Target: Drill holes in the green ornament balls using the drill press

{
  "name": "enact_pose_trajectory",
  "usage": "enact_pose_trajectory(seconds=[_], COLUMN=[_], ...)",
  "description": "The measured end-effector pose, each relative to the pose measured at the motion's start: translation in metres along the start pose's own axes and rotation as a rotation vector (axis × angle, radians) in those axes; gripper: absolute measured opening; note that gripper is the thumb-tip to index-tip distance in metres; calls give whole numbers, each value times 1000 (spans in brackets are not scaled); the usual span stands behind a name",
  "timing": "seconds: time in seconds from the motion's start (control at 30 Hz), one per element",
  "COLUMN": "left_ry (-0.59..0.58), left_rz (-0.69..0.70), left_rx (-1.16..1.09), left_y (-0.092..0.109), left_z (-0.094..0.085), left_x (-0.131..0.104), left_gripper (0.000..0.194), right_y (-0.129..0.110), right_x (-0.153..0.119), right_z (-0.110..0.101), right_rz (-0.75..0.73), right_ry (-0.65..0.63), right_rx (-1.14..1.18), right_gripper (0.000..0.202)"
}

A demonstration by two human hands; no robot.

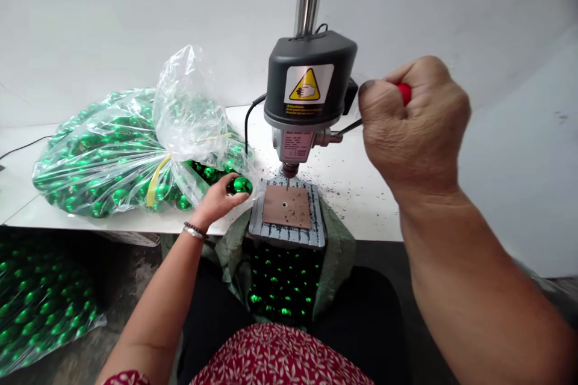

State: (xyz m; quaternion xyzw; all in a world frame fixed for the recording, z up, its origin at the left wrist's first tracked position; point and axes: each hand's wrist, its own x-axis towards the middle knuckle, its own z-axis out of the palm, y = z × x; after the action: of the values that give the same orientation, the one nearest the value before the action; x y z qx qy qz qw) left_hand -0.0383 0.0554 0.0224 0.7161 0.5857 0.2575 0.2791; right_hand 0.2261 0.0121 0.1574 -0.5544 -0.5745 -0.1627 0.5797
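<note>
Between the thumb and fingers of my left hand is a shiny green ball, just in front of the mouth of a clear plastic bag full of such balls. My right hand is wrapped round the red-ended lever of a dark grey bench drill. Below the drill bit, a brown square plate with a small hole lies on the grey slotted base. The bit stands above the plate, with no ball under it.
Dark shavings are scattered on the white table round the base. An open green sack holding green balls hangs below the base's front edge. Another bag of balls lies at the lower left. A black cable runs behind the drill.
</note>
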Motion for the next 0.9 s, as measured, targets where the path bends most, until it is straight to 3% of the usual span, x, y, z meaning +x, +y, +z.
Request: enact_pose_trajectory(seconds=[0.1,0.2,0.37,0.6,0.9], left_ry=[-112,-226,-278,-366,-370], left_rz=[-21,-103,-207,-292,-19], left_rx=[-582,-813,-853,-709,-414], left_y=[6,11,20,34,45], left_z=[13,31,50,56,49], left_x=[-20,-26,-16,-4,-11], left_gripper=[66,56,41,42,57], right_y=[-3,-4,-6,-8,-9], right_x=[1,1,2,3,5], right_z=[0,-1,-1,-2,-3], right_rz=[47,94,98,143,186], right_ry=[-7,-33,-60,-93,-99], right_rx=[31,57,84,75,99], right_gripper=[20,20,20,24,25])
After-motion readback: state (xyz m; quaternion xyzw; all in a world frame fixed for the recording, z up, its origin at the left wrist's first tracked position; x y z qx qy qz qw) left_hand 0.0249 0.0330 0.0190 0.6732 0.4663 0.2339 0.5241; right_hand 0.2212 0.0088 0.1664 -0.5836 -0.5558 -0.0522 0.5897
